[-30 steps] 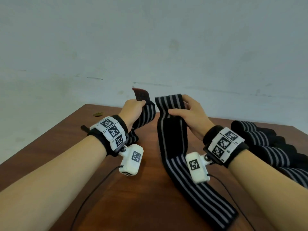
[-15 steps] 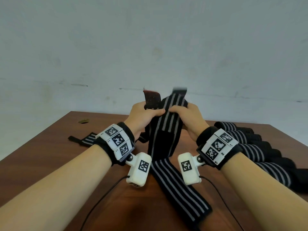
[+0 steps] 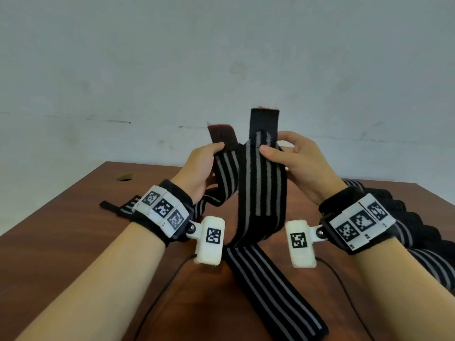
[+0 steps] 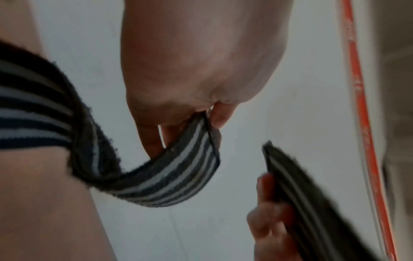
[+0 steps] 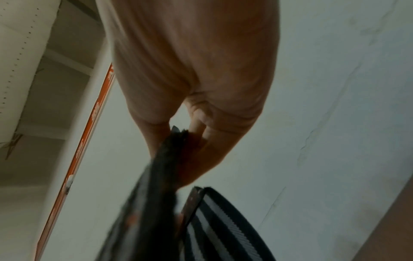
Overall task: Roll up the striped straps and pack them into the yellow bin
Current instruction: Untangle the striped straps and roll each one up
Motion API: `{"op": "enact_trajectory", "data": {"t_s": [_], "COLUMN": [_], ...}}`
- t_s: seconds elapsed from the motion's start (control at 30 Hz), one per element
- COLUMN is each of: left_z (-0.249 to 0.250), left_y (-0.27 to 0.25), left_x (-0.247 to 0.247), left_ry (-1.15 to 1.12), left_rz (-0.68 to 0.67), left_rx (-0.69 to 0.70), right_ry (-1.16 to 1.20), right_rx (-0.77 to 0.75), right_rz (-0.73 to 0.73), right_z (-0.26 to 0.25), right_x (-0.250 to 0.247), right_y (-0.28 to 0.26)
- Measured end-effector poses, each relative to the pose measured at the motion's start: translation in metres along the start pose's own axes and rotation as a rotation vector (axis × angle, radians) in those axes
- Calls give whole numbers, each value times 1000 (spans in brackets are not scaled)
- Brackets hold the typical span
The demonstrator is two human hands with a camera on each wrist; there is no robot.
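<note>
Raised above the brown wooden table, the black elastic strap with grey stripes hangs lengthwise between both hands, the left hand pinching one dark end, the right hand pinching the other (yellow bin unseen).

Table as landmark: above its middle, left hand and right hand each hold an upper end of one strap, which trails down onto the table's near edge. More straps lie along the table's right side, another strap at its left, behind the left wrist.
</note>
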State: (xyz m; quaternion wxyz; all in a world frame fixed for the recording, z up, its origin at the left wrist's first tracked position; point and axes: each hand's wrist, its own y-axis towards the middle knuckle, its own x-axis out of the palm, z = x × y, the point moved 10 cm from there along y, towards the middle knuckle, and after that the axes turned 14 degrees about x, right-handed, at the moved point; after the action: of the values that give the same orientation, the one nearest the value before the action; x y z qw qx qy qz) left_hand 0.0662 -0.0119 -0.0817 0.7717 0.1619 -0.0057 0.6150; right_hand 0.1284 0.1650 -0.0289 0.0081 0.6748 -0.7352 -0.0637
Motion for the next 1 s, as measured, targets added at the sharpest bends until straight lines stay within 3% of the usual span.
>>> {"op": "enact_trajectory", "data": {"t_s": [0.17,0.43,0.77,0.9,1.0], "left_z": [11,5,14,13,10], "left_y": [0,10,10,13,13], "left_x": [23,19,30,28,26], "left_ry": [33,-14,77,101,111], "left_rz": [-123,-208,-208,-207,-221], "left_rx": [138,154,242,278,260], "right_ry": [-76,-98,9,-78,-80], "right_rx": [-16,-8,-4,-56,-9], "right_rz": [37,76,108,120,95], "right_z": [1,8,17,10,10], "right_x": [10,16,8,6,5], "right_y": [20,33,38,41,42]}}
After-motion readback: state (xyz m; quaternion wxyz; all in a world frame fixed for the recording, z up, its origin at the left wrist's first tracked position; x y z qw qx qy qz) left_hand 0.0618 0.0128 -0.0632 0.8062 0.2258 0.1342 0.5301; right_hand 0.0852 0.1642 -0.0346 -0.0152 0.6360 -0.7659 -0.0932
